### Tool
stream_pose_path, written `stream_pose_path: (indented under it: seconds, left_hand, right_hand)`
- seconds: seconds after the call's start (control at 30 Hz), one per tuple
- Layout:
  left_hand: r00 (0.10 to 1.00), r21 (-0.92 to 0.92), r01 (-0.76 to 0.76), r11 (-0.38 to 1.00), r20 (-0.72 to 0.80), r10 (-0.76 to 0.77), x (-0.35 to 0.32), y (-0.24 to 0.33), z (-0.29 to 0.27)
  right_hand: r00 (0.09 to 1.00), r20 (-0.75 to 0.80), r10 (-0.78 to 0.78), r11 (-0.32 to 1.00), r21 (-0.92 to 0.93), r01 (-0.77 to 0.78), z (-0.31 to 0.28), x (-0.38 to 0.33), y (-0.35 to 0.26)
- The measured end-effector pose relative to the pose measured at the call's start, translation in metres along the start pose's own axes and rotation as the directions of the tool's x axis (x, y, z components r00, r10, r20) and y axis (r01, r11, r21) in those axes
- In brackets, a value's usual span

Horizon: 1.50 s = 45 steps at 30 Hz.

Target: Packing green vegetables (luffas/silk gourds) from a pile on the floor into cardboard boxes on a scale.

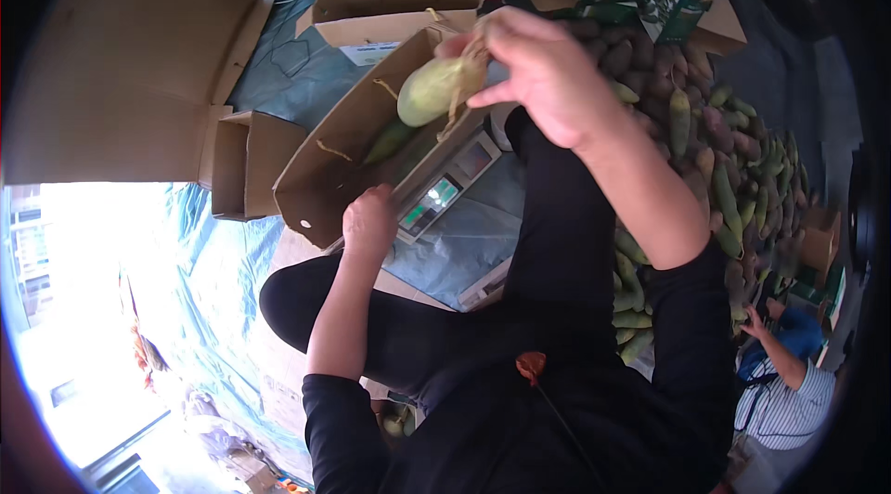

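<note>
My right hand [548, 76] is raised over a long open cardboard box [311, 174]. It grips a pale green radish [436, 90] by its top end, and the radish's rounded end hangs over the box opening. Inside the box lies another green radish [390, 139], partly in shadow. My left hand [369, 215] is closed on the box's near edge, with its fingertips hidden. Yellowish cord handles [334, 150] show along the box's sides. A pale panel with green and dark patches [436, 200] runs along the box's lower right side; its kind is unclear.
A big pile of green and brownish radishes [682, 113] spreads at my right. Other open boxes stand at the back [399, 25] and left [255, 164]; green printed cartons [682, 6] sit behind the pile. Blue sheeting [464, 243] covers the floor. Another person [789, 392] is at lower right.
</note>
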<state>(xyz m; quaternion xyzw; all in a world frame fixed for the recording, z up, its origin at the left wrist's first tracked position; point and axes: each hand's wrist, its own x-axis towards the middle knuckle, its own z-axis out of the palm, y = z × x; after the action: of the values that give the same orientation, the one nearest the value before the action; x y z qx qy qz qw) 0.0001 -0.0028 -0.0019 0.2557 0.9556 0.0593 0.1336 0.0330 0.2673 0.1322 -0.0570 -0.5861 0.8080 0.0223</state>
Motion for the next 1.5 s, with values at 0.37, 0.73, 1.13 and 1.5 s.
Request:
stream_pose_path:
  seconds: [0.37,0.73,1.13,1.5]
  left_hand:
    - [0.998,0.011,-0.048,0.999,0.03,0.048,-0.001,-0.004,0.005]
    - [0.995,0.024,-0.104,0.994,0.0,0.105,0.006,-0.013,0.01]
    - [0.989,-0.143,-0.148,0.979,-0.02,0.147,0.008,0.004,0.002]
    - [0.995,-0.126,-0.101,0.987,-0.032,0.098,0.006,-0.019,0.0]
  right_hand:
    - [0.995,0.01,0.102,0.904,-0.419,-0.088,0.021,0.076,0.091]
    - [0.993,0.115,-0.031,0.457,-0.882,0.117,0.061,0.063,0.112]
    - [0.856,-0.454,-0.249,0.73,-0.669,-0.142,-0.151,-0.096,0.068]
    - [0.479,-0.856,0.194,-0.06,-0.498,-0.865,-0.292,-0.412,0.289]
